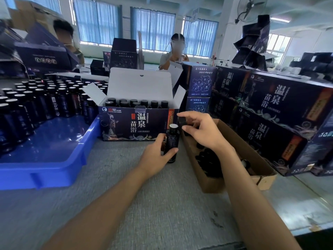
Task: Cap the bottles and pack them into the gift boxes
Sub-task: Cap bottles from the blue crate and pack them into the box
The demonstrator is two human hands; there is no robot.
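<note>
Across the grey tabletop (126, 195): stacked closed boxes (288, 105) right, blue tray (54, 170) of uncapped bottles left, open gift box (137, 123) centre holding capped bottles, cardboard box (212, 184) of caps beside it. Left hand (155, 156) fingers clamp a dark, foil-topped bottle (172, 141), upright before the gift box. Right hand (200, 130) fingers pinch a black cap (182, 120) just beside its mouth.

Dark uncapped bottle (172, 141) upright before open gift box (137, 123), black cap (182, 121) alongside
</note>
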